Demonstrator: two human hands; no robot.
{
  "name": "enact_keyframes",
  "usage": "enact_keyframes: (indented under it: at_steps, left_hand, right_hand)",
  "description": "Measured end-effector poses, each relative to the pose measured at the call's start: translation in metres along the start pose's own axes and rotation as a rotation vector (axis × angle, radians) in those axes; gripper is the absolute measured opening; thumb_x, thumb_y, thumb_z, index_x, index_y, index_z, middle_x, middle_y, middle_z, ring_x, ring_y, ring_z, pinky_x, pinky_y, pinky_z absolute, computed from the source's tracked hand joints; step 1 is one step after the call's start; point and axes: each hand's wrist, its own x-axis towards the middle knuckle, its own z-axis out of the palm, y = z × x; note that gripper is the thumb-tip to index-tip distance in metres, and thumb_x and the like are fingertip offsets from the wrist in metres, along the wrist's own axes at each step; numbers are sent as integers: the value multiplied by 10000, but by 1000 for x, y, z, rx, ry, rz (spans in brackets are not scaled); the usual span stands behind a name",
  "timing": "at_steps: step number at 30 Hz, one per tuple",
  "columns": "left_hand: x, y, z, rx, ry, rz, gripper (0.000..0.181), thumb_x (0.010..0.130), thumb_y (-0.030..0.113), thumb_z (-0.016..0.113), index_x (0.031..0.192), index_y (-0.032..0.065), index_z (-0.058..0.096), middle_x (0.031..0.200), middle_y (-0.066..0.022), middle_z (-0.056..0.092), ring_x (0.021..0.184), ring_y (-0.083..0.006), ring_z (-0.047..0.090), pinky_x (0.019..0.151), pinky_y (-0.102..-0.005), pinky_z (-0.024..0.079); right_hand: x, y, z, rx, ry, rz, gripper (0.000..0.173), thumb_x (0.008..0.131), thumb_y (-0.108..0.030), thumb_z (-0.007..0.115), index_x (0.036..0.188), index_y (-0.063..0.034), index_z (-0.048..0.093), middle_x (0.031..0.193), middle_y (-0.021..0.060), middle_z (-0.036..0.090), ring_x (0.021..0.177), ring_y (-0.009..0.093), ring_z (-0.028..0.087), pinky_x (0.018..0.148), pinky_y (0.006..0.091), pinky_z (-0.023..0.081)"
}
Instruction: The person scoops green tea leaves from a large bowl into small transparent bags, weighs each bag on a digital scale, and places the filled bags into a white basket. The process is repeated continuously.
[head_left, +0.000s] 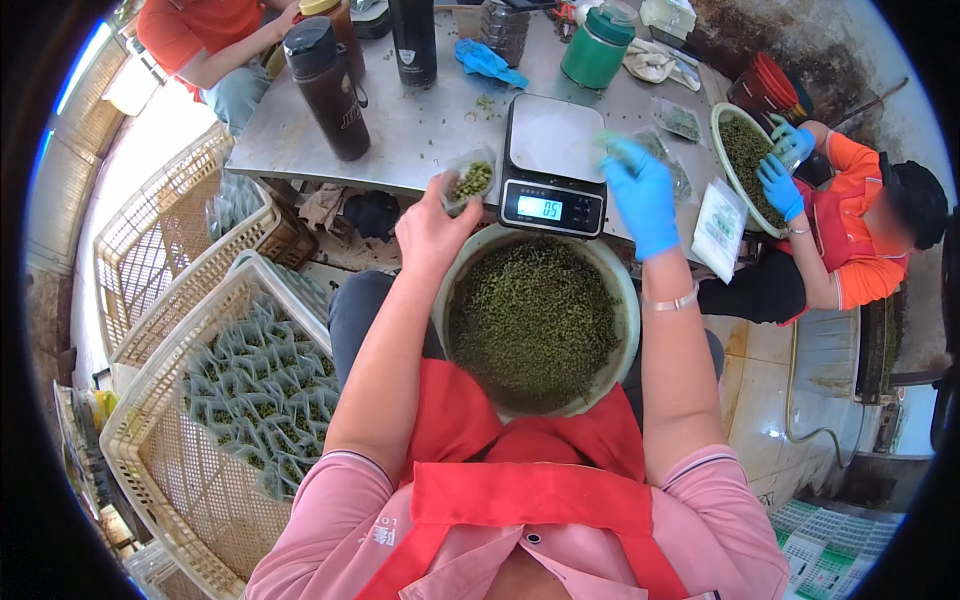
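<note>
My bare left hand (439, 229) pinches a small clear plastic bag (470, 180) with green peppercorn-like berries in its bottom. It is just left of a digital kitchen scale (555, 161), whose display is lit and whose white plate holds nothing. My right hand (641, 191), in a blue glove, hovers at the scale's right edge. Its fingertips look greenish and blurred, so whether they hold anything is unclear. Below the scale, between my knees, stands a large round tub (632, 315) with many loose green berries (536, 322).
A plastic crate (187, 495) of filled bags (262, 390) stands at left. Bottles (326, 90), a green-lidded jar (600, 49) and a blue glove (491, 64) occupy the metal table (420, 142). Flat packets (720, 229) lie right. Co-workers (840, 225) sit right and far left.
</note>
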Motion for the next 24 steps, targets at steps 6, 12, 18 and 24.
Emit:
enact_keyframes:
  at_steps: [6,12,18,24]
  left_hand:
    - [3,1,-10,-75,-60,-79,533,714,431,697,1147,145,575,1008,-90,675,943,-258,642,829,-344,478]
    - [3,-1,-12,-103,-54,-65,591,733,491,679,1166,101,580,1017,-132,668,950,-257,641,842,-338,469]
    - [-11,-37,-19,-692,18,-63,418,890,369,539,1148,43,574,869,-130,660,598,-196,662,646,-306,487]
    - [-98,-113,-173,-451,366,52,446,920,312,549,1223,-13,508,986,-94,621,715,-145,641,749,-295,474]
  right_hand:
    - [77,119,-17,-1173,354,0,341,842,-306,538,1104,-110,635,973,189,645,964,359,603,909,427,430]
    - [68,85,-35,-248,437,-52,316,885,-123,444,1146,-147,620,1045,162,639,937,320,605,866,393,449]
    - [5,37,29,-710,267,-684,358,810,-48,525,1116,-191,643,1074,116,637,967,286,597,884,394,440]
    - [-65,38,1,-244,259,-363,323,867,-52,513,1180,-9,581,1178,136,599,1051,206,570,906,327,436]
